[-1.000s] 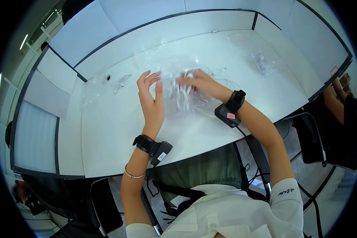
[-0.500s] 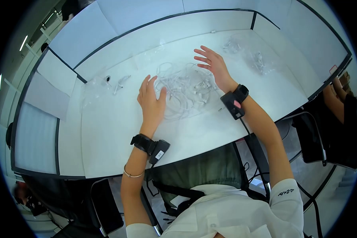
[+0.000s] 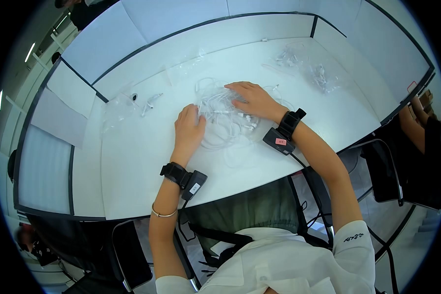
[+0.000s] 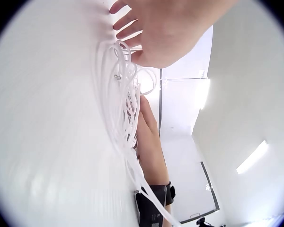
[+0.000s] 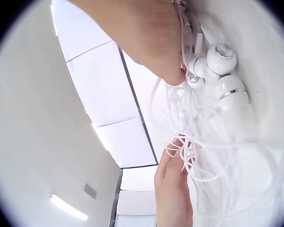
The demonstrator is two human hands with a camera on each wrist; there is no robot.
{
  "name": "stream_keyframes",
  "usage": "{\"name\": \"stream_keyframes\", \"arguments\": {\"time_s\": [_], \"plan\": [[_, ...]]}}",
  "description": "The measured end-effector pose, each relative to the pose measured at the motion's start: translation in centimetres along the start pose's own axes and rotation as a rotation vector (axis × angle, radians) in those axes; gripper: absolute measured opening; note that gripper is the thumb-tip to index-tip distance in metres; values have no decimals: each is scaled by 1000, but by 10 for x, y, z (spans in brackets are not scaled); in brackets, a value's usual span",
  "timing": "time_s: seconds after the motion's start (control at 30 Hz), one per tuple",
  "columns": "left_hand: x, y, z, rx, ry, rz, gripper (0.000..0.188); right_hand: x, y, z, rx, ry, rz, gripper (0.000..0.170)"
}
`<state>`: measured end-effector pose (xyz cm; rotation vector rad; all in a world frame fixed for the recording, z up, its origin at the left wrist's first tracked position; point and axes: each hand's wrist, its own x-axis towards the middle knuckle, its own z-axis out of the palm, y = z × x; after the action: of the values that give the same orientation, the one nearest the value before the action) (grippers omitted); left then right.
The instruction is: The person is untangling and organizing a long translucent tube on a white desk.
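A tangled heap of white earphones (image 3: 220, 130) with long thin cables lies on the white table, between both hands. My left hand (image 3: 188, 131) is at the heap's left edge; in the left wrist view its fingers (image 4: 128, 29) are spread, tips down at the tabletop, with the thumb by the cable loops. Over the heap's upper right lies my right hand (image 3: 257, 102), thumb and fingers apart across the cables. Up close, rounded white earbuds (image 5: 222, 59) sit beside this hand, while its fingertips are hidden in the right wrist view.
Clear plastic bags with white pieces (image 3: 321, 78) lie at the back right. At the left are another clear bag (image 3: 117, 110) and a small bundled white cable (image 3: 151, 104). White partition panels (image 3: 220, 33) close off the table's back and sides.
One second ago the right hand held a clear bag of cables over the heap. It swung to the back right, where another bag now lies, then returned onto the cables. The left hand lowered.
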<state>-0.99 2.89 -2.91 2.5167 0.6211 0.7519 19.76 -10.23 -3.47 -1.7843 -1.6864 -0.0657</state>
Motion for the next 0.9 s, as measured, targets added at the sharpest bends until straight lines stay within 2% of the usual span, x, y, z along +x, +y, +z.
{"name": "stream_keyframes", "arguments": {"time_s": [0.07,0.3,0.5,0.6,0.7,0.73,0.83,0.9], "plan": [[-1,6,-1,-27,63,97,30,0,0,0,-9,-10,2,46],[2,15,-6,-204,-19,3,25,0,-4,-2,-42,20,-30,42],[2,26,-5,-293,39,17,21,0,-7,-6,-35,-18,18,35],[2,24,-5,-180,11,17,22,1,-8,-7,-37,-27,20,34],[4,25,-6,-250,133,-95,24,1,-5,-5,-36,-22,-2,34],[4,23,-7,-233,126,-111,31,1,-6,-5,-40,-24,-5,35],[5,24,-12,-110,240,-25,38,1,-7,-5,-49,-27,-15,35],[8,9,-15,11,235,-49,44,0,-7,-5,-53,-31,-22,36]]}}
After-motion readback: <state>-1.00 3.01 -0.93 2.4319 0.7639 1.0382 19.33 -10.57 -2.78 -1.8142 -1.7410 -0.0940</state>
